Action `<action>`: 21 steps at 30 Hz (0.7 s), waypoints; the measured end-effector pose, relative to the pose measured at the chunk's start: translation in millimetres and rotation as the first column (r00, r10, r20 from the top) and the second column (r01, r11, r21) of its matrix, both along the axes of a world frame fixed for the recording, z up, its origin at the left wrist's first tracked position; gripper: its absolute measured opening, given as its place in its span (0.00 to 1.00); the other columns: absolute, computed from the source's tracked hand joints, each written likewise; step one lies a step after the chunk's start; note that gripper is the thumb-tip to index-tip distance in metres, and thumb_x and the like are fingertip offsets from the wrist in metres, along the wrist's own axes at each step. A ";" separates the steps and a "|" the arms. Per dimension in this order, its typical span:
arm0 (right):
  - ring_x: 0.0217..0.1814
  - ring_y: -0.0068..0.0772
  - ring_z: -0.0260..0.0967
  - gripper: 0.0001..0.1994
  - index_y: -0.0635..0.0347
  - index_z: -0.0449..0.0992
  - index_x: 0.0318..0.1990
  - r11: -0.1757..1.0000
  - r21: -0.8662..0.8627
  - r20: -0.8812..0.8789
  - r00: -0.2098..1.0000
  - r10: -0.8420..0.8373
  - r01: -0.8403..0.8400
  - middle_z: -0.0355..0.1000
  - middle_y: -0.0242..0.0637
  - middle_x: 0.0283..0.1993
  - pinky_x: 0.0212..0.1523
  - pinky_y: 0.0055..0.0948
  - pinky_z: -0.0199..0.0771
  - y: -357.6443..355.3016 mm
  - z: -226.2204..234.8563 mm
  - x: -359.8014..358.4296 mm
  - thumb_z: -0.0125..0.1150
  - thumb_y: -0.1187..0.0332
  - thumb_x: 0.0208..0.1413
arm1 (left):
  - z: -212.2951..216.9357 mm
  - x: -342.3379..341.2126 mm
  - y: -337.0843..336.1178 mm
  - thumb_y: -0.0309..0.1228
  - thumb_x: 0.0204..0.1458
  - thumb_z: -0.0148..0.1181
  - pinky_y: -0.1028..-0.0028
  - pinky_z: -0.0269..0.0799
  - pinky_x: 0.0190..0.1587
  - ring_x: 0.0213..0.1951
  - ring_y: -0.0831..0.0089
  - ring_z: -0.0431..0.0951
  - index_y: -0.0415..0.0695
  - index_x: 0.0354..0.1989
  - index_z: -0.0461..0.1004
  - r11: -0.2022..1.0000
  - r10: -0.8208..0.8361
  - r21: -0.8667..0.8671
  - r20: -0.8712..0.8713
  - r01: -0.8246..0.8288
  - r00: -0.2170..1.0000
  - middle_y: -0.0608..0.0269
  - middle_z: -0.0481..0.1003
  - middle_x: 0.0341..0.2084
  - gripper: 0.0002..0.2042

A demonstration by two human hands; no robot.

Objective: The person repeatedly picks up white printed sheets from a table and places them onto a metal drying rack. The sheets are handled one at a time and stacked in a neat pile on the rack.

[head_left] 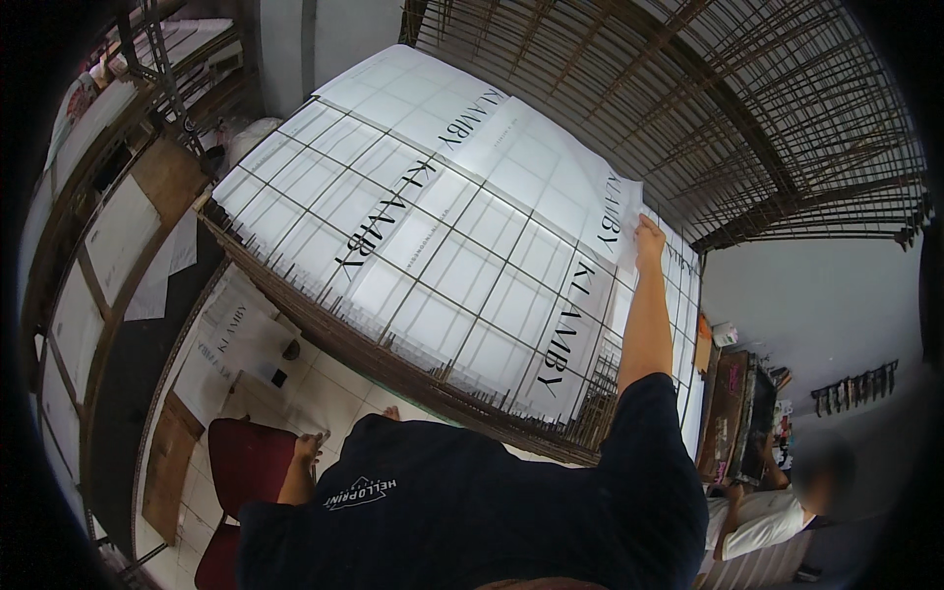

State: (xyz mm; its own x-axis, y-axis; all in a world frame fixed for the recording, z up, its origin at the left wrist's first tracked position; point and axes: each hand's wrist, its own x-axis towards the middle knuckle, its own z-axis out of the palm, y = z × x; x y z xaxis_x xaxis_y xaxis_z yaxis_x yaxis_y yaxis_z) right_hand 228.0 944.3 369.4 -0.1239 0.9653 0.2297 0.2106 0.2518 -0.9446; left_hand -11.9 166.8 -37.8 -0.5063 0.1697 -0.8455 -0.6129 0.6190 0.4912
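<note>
Here's the right hand [649, 239], out at the far right of the rack [280, 287], fingers pinching the edge of a sheet [559, 167], white, see-through, black lettering near the held end. That sheet lies over the top wires on the far side, and beside it, to the left, another sheet [379, 87] is already laid flat. So the far strip looks covered, I'd say; nearer the body the wires run over lettered sheets on a layer below, and what's left, as far as shows, is that one edge not yet let go. Down low, the left hand [307, 450] hangs beside a red chair [248, 462], fingers bent, well apart from the rack; whether it grips anything, I can't tell. Now the surroundings: raised grids [629, 84] lean over the far side, crowding the reach there, and wire ends bristle along the near edge. Left, a long bench [147, 177]; lower right, a co-worker in a white shirt [762, 526] by a dark cabinet [726, 398], with a row of tools [855, 389] on the wall.
</note>
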 end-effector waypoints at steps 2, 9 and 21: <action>0.32 0.26 0.67 0.20 0.70 0.72 0.46 0.999 0.027 0.004 0.999 -0.047 0.047 0.72 0.39 0.36 0.34 0.21 0.67 4.8 -3.9 0.7 0.48 0.76 0.41 | 2.4 -5.5 4.8 0.39 0.48 0.57 0.69 0.64 0.20 0.22 0.69 0.71 0.38 0.40 0.69 1.000 0.001 -0.009 0.012 0.000 1.000 0.56 0.71 0.26 0.17; 0.37 0.30 0.69 0.18 0.66 0.75 0.42 0.983 0.145 0.123 0.984 -0.131 0.113 0.74 0.41 0.36 0.39 0.25 0.68 17.1 -21.1 9.3 0.51 0.76 0.40 | 70.1 -13.8 24.0 0.35 0.51 0.55 0.67 0.67 0.30 0.33 0.62 0.70 0.33 0.45 0.65 0.997 -0.049 -0.063 0.040 0.052 0.998 0.48 0.67 0.36 0.19; 0.39 0.27 0.70 0.17 0.64 0.76 0.41 0.961 0.212 0.195 0.956 -0.221 0.179 0.74 0.39 0.37 0.41 0.23 0.68 1.0 -19.9 4.0 0.55 0.73 0.40 | 22.2 -17.8 -10.1 0.40 0.49 0.54 0.64 0.69 0.30 0.31 0.64 0.74 0.40 0.46 0.68 0.913 -0.403 0.011 -0.141 0.409 0.904 0.53 0.71 0.38 0.19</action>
State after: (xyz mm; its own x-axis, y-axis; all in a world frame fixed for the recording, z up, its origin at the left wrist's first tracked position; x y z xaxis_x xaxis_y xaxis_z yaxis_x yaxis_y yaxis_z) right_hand 232.1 945.3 349.5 0.0004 0.9163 0.4005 0.4670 0.3539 -0.8103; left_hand -29.8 156.6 -15.6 -0.4933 0.4163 -0.7638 -0.2404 0.7786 0.5796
